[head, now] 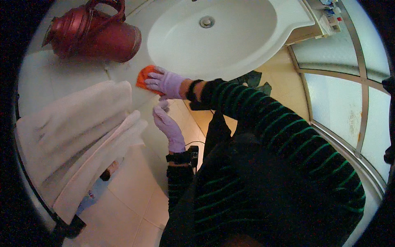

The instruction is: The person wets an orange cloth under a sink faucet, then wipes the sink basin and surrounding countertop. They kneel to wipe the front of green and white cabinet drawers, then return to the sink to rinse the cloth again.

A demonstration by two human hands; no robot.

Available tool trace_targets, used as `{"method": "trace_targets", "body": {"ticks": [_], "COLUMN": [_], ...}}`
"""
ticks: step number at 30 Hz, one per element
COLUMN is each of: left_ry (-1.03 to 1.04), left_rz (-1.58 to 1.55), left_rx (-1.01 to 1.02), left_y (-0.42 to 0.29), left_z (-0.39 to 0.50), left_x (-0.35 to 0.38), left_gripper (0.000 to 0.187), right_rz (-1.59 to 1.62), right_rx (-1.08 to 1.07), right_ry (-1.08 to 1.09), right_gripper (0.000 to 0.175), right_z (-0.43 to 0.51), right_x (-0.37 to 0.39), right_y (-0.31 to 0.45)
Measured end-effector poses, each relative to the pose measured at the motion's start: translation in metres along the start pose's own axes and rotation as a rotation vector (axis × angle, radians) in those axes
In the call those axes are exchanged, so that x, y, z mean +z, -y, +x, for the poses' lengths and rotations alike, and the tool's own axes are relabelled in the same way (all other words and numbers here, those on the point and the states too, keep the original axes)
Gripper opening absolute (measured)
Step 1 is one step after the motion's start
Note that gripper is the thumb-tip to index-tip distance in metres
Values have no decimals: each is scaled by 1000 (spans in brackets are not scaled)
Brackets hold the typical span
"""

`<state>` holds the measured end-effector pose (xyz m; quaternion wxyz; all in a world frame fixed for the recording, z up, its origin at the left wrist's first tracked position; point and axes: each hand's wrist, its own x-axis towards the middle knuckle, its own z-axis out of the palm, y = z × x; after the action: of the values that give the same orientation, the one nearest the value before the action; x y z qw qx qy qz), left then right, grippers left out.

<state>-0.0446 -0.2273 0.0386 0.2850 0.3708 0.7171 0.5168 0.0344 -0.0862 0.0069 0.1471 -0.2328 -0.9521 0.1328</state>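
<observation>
In a purple glove, my right hand [165,81] presses an orange cloth [144,77] against the pale countertop beside the left rim of a white washbasin [172,63]. My left hand [168,126], also gloved in purple, is raised just below the counter's edge, its fingers partly curled near the right hand. Whether it holds anything is not clear, as its palm is partly hidden. A red jug-shaped vessel with a handle [95,37] lies on its side on the counter, up and left of the cloth.
White towels [83,117] hang at the left. Metal-framed frosted panels [334,105] stand at the right. Small bottles [333,20] sit on a shelf at the upper right. Below are floor tiles [132,182] and a thin dark cable [195,142].
</observation>
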Motion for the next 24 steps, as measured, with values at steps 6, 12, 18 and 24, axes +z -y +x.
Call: {"method": "trace_targets", "body": {"ticks": [6, 12, 18, 24], "left_ry": [256, 300, 301, 276], "left_rz": [446, 777, 1069, 1109], "left_rx": [340, 359, 304, 229], "left_y": [-4, 4, 39, 34], "left_z": [51, 45, 133, 156], "left_x": [19, 42, 9, -11], "left_gripper": [60, 74, 75, 78], "right_rz": [130, 228, 352, 393], "right_rx": [-7, -48, -135, -117], "right_ry": [45, -44, -53, -114], "right_gripper": [67, 70, 72, 71], "right_z": [-15, -30, 55, 78], "right_x": [22, 21, 30, 49], "right_y": [1, -10, -20, -14]}}
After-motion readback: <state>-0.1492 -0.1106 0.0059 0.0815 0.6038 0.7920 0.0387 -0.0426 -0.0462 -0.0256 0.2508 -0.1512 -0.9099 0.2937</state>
